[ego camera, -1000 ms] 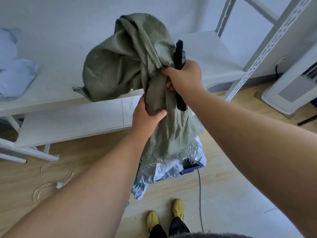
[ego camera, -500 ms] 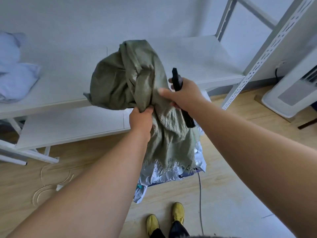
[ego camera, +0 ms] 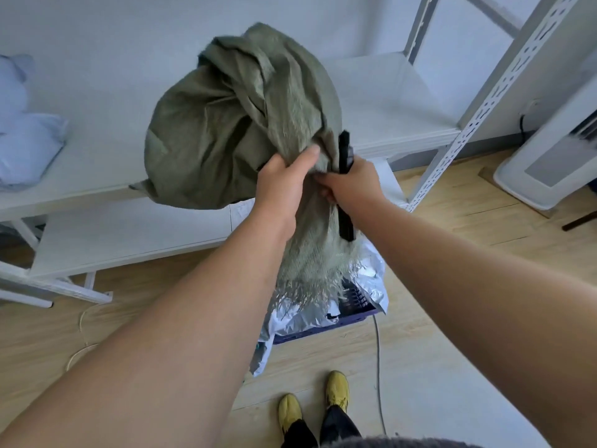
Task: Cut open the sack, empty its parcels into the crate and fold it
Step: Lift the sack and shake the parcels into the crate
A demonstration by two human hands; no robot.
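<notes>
A crumpled olive-green woven sack point(ego camera: 232, 124) hangs in the air in front of the white shelves, its frayed cut edge point(ego camera: 310, 279) dangling downward. My left hand point(ego camera: 284, 185) grips the bunched fabric near its middle. My right hand point(ego camera: 352, 185) holds both the sack and a black cutter point(ego camera: 345, 189), which stands roughly upright against the fabric. Below, silver-grey parcels point(ego camera: 368, 286) fill a dark blue crate point(ego camera: 323, 331) on the floor, one parcel spilling over its left side.
White metal shelving point(ego camera: 403, 124) stands behind the sack, with a pale blue bag point(ego camera: 22, 140) on its left end. A white appliance point(ego camera: 549, 169) sits at the right. Cables point(ego camera: 378, 367) run across the wooden floor by my yellow shoes point(ego camera: 336, 388).
Both hands raised the sack again after a dip half a second ago. My left hand shifted its grip higher on the fabric, beside my right hand. The cutter stayed in my right hand.
</notes>
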